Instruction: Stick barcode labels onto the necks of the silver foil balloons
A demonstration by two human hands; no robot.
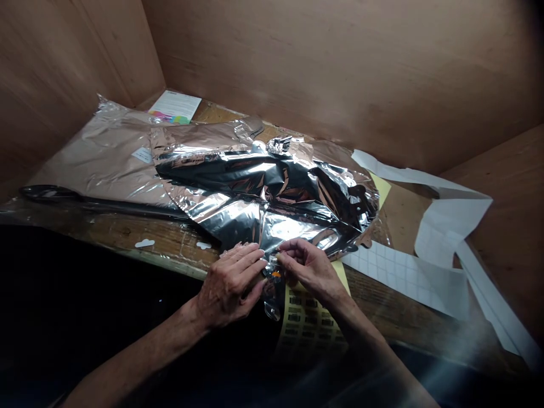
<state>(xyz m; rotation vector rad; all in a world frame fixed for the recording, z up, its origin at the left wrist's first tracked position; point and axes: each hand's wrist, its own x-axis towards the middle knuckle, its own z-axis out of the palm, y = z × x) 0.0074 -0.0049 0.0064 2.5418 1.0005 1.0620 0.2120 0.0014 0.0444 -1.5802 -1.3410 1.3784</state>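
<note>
A shiny silver foil piece (pixel 238 212), creased and flat like an uninflated foil balloon, lies across the bench. My left hand (pixel 232 280) rests at its near edge with fingers stretched out flat over crumpled clear plastic. Beside those fingertips, my right hand (pixel 308 269) is closed in a pinch at a small clear plastic film (pixel 272 292) bearing an orange mark. This film hangs down between my hands. Below my right wrist is a yellowish sheet of barcode stickers (pixel 308 314), its upper part partly covered by the hand.
A large clear plastic bag (pixel 102 153) spreads left, with a long dark object (pixel 123 207) along it. White backing-paper strips (pixel 408 277) curl at the right. A printed card (pixel 176 106) lies at the back. Wooden walls (pixel 318 68) enclose the bench; its front edge (pixel 170 263) is near.
</note>
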